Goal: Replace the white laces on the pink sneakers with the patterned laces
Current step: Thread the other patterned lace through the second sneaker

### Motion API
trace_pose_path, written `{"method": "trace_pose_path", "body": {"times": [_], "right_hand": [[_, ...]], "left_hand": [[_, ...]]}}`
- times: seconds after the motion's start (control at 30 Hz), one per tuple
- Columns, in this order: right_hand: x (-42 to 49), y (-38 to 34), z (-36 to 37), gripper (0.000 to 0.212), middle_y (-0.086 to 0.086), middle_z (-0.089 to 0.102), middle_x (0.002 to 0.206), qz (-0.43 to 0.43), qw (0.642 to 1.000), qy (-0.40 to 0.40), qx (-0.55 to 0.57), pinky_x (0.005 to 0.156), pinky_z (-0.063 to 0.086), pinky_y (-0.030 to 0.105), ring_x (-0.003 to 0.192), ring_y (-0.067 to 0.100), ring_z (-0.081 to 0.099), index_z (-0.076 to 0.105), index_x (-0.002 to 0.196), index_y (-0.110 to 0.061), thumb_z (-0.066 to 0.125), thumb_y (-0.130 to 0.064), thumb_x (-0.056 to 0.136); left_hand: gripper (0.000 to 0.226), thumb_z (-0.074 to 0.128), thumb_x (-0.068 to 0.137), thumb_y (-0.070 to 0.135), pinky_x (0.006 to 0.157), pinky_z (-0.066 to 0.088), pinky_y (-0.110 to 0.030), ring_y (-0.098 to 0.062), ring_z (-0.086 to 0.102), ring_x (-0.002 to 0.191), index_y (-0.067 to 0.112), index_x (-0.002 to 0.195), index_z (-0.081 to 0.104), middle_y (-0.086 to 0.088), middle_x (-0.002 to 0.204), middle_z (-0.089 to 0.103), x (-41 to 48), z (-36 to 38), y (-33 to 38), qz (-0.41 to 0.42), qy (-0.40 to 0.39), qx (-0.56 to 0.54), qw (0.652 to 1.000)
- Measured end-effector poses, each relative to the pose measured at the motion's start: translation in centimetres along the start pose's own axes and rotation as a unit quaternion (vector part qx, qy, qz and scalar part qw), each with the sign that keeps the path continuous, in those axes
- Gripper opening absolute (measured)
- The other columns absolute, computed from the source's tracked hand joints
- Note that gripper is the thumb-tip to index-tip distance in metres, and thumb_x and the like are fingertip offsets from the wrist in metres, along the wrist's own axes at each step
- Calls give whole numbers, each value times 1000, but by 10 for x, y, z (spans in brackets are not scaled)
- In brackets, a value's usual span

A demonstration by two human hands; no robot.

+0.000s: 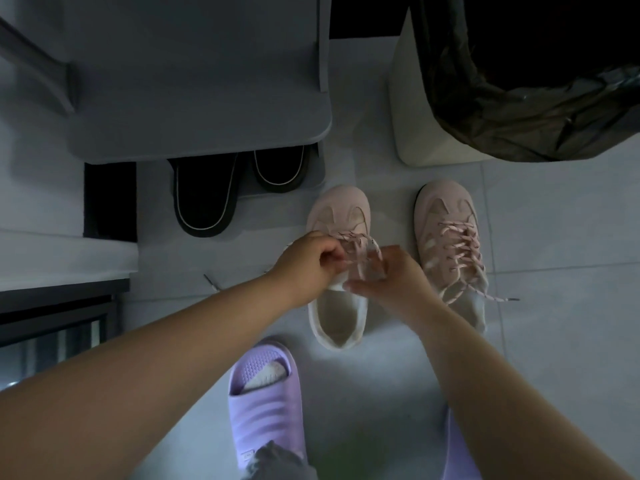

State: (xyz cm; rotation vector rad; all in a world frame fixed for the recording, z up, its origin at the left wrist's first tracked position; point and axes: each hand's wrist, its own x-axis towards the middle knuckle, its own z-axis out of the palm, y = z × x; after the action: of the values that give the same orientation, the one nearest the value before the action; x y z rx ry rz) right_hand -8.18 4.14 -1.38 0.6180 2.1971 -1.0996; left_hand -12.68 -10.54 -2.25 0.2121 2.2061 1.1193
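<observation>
Floor tile [554, 258] ran pale under everything, and the left sneaker [337, 271] at mid-frame serves as the landmark. Beyond it and to its left hung a grey stool seat [194, 77], with a pair of dark slippers [207, 199] tucked beneath, out of the working space. Beyond it to the right stood a white bin [408, 116] lined with a black bag [519, 98].

Just right of the landmark sat the right sneaker [450, 244], toe pointing away, already carrying a patterned lace [460, 251] crossed through all its eyelets, its loose ends trailing toward the heel; that shoe looked finished apart from tying. Nearer the wearer than the landmark, a lilac slide [263, 396] showed a foot planted close, probably so both arms could reach down comfortably.

The landmark shoe lay toe away and mouth open toward the person, which kept the eyelets facing up. The left hand [308, 268] was closed in a pinch on the second patterned lace [353, 237] at the shoe's left eyelet row. The right hand [391, 275] rested on the right side of the tongue with fingers curled; whether it gripped lace or merely steadied the shoe could not be told. Only the front rows appeared threaded, so roughly half this shoe remained. A dark-tipped lace end [211, 284] lay on the tile left of the landmark.
</observation>
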Motion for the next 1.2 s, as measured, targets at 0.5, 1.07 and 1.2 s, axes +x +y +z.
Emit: {"method": "trace_pose_path", "body": {"times": [0.5, 1.07, 1.2], "right_hand": [[14, 20, 4, 31, -2, 51, 66, 110, 977, 128, 127, 66, 44, 33, 71, 24, 53, 40, 67, -21, 69, -25, 77], [-15, 9, 31, 6, 12, 62, 108, -251, 930, 177, -204, 80, 47, 40, 93, 36, 57, 67, 70, -16, 64, -15, 66], [-23, 16, 42, 28, 1, 67, 90, -302, 923, 168, -172, 86, 38, 27, 92, 19, 50, 70, 78, -15, 43, -14, 69]], "left_hand": [[28, 31, 86, 2, 35, 26, -15, -8, 18, 40, 19, 64, 32, 5, 48, 24, -51, -65, -5, -267, -146, -263, 916], [27, 54, 89, 20, 99, 36, -33, -27, 44, 117, 20, 117, 55, -9, 117, 47, -16, -52, -14, -1, -135, 229, 964], [35, 51, 85, 2, 96, 39, -41, -30, 44, 116, 9, 119, 45, -12, 125, 49, 2, -32, -12, 5, -34, 193, 981]]}}
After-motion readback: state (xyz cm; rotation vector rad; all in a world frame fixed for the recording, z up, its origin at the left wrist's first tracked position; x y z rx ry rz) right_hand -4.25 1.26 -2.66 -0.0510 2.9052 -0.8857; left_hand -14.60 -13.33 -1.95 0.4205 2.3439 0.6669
